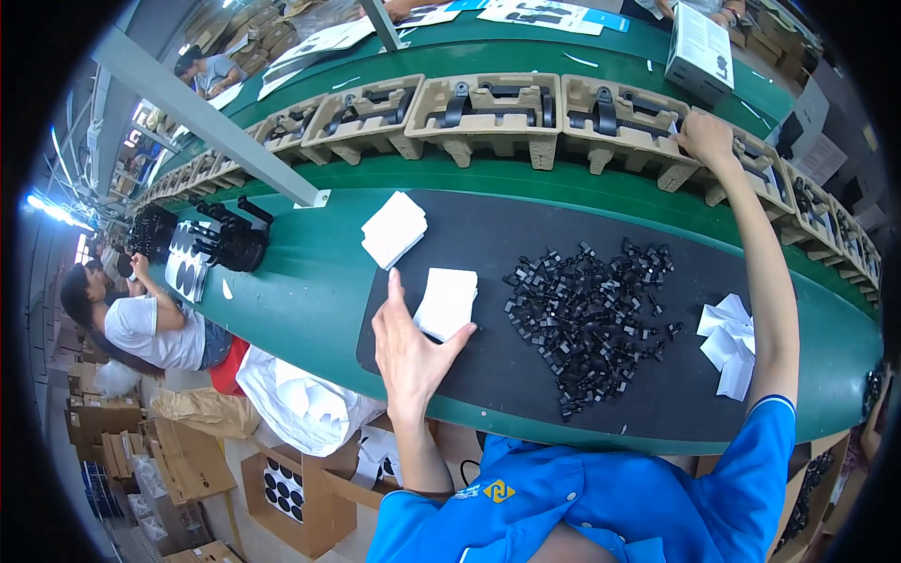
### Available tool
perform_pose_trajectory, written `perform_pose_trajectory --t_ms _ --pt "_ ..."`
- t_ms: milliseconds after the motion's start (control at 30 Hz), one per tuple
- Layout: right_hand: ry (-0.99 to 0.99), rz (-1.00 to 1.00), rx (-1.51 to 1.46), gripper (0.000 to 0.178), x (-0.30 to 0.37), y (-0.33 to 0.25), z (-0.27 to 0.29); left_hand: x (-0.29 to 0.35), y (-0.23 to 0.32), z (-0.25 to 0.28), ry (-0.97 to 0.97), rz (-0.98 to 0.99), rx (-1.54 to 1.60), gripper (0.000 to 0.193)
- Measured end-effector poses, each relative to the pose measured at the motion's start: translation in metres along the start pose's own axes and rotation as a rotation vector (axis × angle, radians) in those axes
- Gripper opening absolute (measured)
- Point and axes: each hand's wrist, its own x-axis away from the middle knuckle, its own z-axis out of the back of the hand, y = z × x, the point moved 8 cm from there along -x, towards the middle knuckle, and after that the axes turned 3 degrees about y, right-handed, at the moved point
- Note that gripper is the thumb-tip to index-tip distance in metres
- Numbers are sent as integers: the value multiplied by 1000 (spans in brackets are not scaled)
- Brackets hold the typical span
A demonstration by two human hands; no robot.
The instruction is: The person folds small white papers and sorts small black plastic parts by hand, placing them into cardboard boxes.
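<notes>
My left hand is open at the near-left edge of the black mat, thumb and index finger spread apart. Between them lies a stack of white paper sheets; another white stack sits just beyond the fingertips. My right arm stretches far across the table. At its end, my right hand has its fingers bent together at the right end of a brown pulp tray holding black parts. What the fingertips pinch there, if anything, I cannot make out. A large heap of small black plastic clips covers the mat's middle.
Pulp trays with black parts run in a curved row along the far side. Loose folded white papers lie at right. Black devices stand at left near a metal post. A white box stands beyond the trays. A co-worker sits at left.
</notes>
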Motion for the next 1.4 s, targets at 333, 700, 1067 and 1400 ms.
perform_pose_trajectory --t_ms 333,700,1067,1400 --pt "85 272 -481 25 132 -45 67 -12 23 -17 -3 -45 -151 110" --pt "105 226 -548 17 203 -36 95 -5 1 -9 -11 -25 112 106" --pt "112 284 -526 15 203 -49 86 -7 -11 0 -37 -23 97 105" --pt "156 294 -536 14 211 -56 94 0 -8 29 95 33 578 103"
